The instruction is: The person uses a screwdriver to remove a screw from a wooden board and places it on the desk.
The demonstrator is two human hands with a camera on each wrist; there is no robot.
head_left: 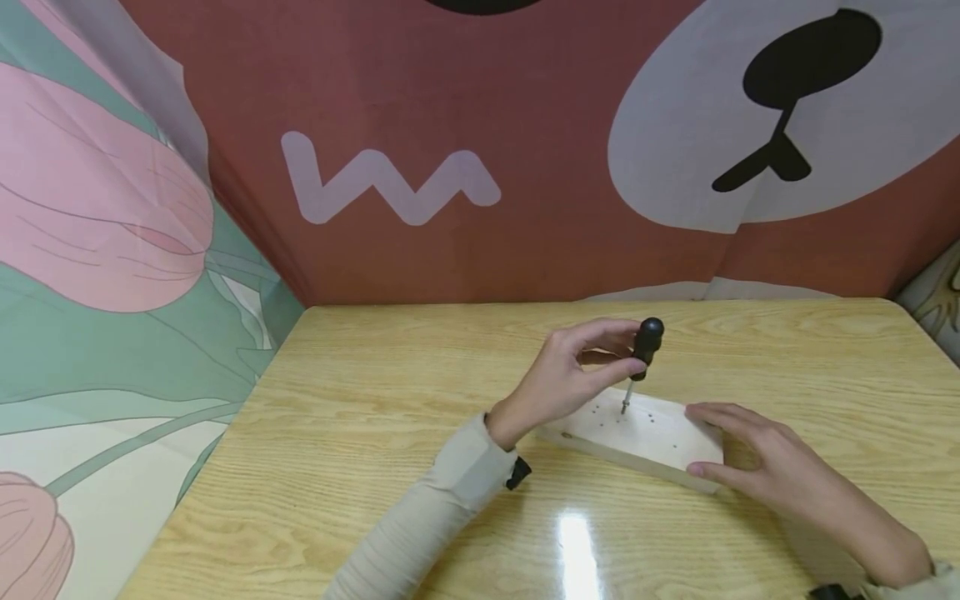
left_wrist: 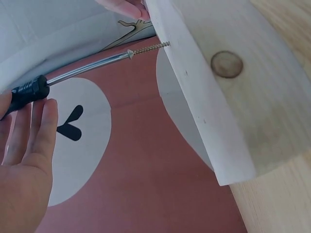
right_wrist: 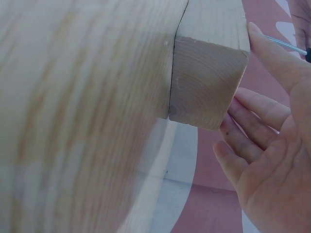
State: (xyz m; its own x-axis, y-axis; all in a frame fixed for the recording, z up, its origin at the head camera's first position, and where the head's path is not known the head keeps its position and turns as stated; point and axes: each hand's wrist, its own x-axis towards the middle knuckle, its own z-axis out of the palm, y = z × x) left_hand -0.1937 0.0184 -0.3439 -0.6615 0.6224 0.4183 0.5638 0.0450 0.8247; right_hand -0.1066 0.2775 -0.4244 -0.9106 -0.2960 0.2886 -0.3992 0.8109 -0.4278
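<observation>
My left hand [head_left: 562,375] grips the black handle of a screwdriver [head_left: 648,340], thumb on one side and fingers on the other. The steel shaft slants down to a screw [left_wrist: 148,49], whose tip meets the top face of a pale wooden block [head_left: 660,433]; most of the thread stands out of the wood. Several small dark holes dot that face, and a round knot [left_wrist: 227,64] marks its side. At the block's right end my right hand [head_left: 780,458] holds it, thumb on the near edge and fingers on the far edge.
The block lies on a wood-grain table [head_left: 360,400]. Behind the table hangs a reddish cloth [head_left: 450,258] with a cartoon print, and a floral cloth [head_left: 112,350] hangs at the left.
</observation>
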